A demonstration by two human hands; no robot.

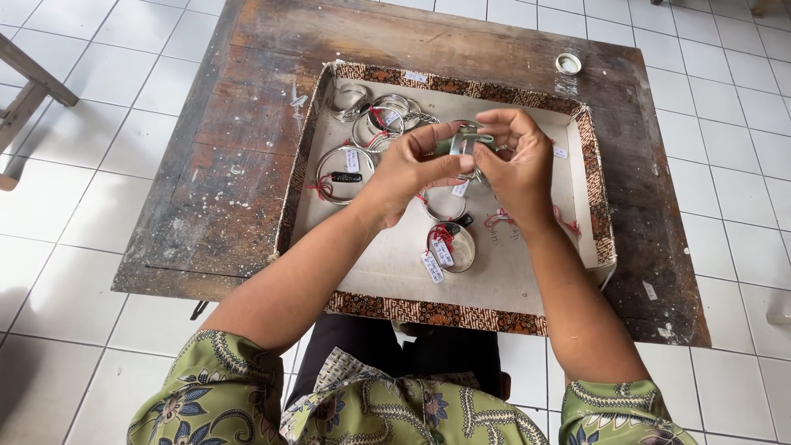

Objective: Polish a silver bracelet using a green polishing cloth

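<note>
We look down on a low wooden table (247,124) standing on white tiles. On it sits a shallow tray (589,156) with a patterned brown rim. Above the tray, our left hand (408,169) and right hand (515,161) meet, both pinching a small silver piece (464,140) with a green part between thumbs and fingertips. Below, in the tray, lie silver bangles (344,175) with red threads and white tags, one bangle (451,247) near the front rim. A small round cap (568,63) rests on the table's far corner.
</note>
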